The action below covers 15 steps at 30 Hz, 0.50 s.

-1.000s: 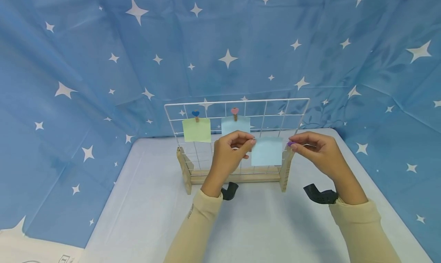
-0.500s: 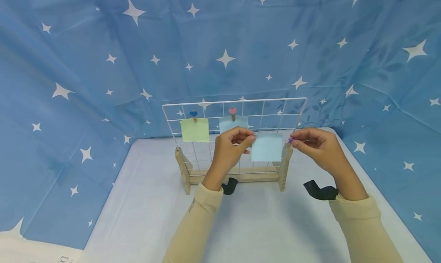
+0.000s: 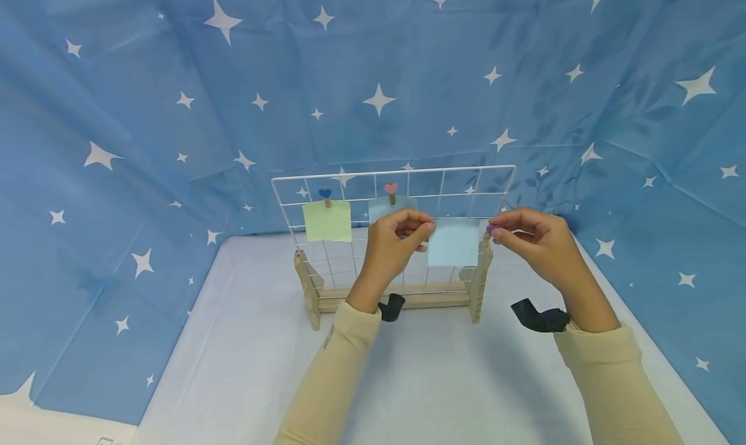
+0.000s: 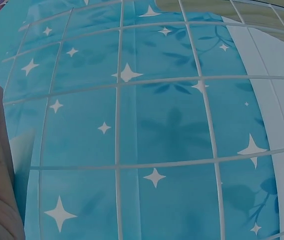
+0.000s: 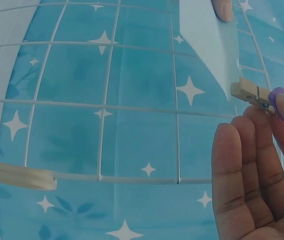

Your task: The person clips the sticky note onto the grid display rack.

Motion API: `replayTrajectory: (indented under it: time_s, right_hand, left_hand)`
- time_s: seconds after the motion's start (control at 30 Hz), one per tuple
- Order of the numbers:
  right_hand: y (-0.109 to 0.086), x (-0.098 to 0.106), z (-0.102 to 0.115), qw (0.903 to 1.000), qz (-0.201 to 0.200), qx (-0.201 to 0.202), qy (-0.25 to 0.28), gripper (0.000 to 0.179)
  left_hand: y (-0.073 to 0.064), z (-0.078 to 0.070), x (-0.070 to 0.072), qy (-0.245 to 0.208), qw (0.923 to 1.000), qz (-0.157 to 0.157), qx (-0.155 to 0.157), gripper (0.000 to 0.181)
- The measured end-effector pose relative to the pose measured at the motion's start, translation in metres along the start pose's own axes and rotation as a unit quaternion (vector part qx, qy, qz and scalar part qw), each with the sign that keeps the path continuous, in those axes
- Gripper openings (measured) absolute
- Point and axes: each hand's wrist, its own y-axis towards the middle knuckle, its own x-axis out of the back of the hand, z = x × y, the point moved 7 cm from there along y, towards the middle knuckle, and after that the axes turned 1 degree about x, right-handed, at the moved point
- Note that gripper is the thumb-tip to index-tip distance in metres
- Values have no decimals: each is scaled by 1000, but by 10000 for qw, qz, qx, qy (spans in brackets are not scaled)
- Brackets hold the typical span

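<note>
My left hand (image 3: 397, 241) pinches a light blue paper note (image 3: 453, 243) by its upper left corner, in front of the right half of a white wire grid (image 3: 393, 171). In my right hand (image 3: 533, 241) a small wooden clothespin (image 5: 249, 91) with a purple ornament (image 5: 276, 95) is pinched between thumb and finger, its tip close to the note's edge in the right wrist view. A green note (image 3: 327, 221) hangs on the grid's left under a blue-heart clothespin (image 3: 325, 194). Another blue note (image 3: 384, 206), partly hidden by my left hand, hangs under a pink-heart clothespin (image 3: 392, 191).
The grid stands in a wooden base (image 3: 425, 300) with two side posts on a white tabletop (image 3: 245, 367). Behind and around it hangs a blue cloth (image 3: 291, 56) with white stars. A black wrist camera mount (image 3: 539, 317) juts from the right wrist.
Both hands have risen slightly, bringing the held note higher against the grid. The clothespin stays by the note's right edge. The whole head view has shifted a little.
</note>
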Motion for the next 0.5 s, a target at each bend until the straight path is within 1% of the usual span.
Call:
replayTrajectory:
  time_s: [0.13, 0.23, 0.33, 0.5]
  right_hand:
    - [3, 1, 2, 10000, 1, 21, -5, 13]
    - [6, 1, 2, 10000, 15, -6, -42, 17]
    - [9, 1, 2, 10000, 34, -14, -61, 20]
    - [14, 1, 2, 10000, 22, -37, -75, 17]
  left_hand:
    - [3, 0, -1, -71, 10000, -28, -44, 15]
    - [5, 1, -2, -91, 9999, -69, -57, 15]
    - [7, 2, -3, -37, 9999, -116, -78, 14]
    - [8, 2, -4, 50, 9996, -235, -176, 15]
